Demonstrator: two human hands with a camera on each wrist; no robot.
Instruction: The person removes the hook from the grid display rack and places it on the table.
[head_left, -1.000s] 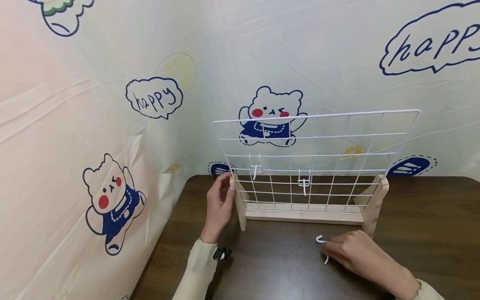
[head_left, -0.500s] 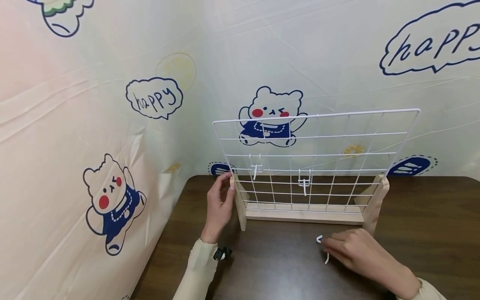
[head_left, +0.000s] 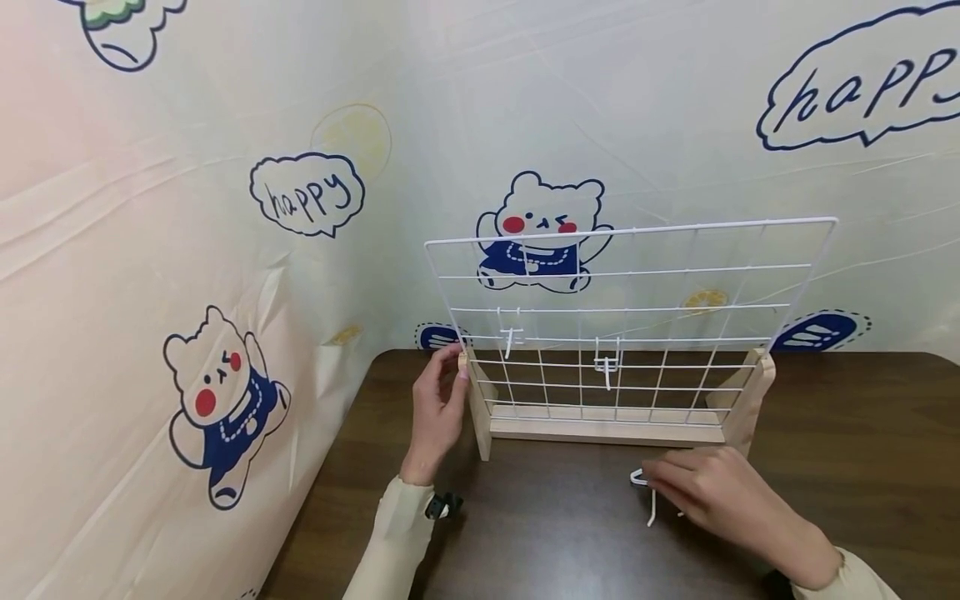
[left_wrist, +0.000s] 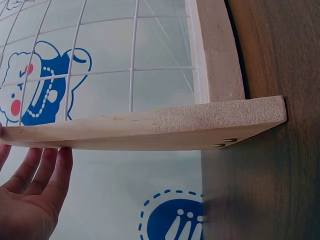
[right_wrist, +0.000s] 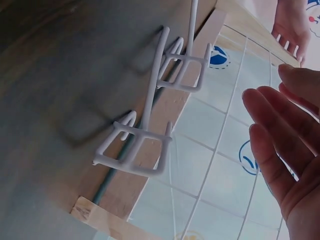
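— Which hand is nearer the loose white wire hooks (right_wrist: 145, 127)?

— The right hand (head_left: 716, 496). Both hooks are on the tabletop (head_left: 555, 517), on the person's side of the stand's base rail (head_left: 600, 432), toward its right end.

— And which way do they lie from the fingertips?

— The left hook (right_wrist: 187, 57) sits just left of them; in the head view that hand hides most of the other. The left hook's long prong points away from the rail, toward the person. How steeply it rises, I can't tell.

— Is either one gripped?

— No: those fingers are loosely extended, apart from both. The left hand (head_left: 437, 408) grips the wooden side panel (left_wrist: 180, 122) at the rail's left end.
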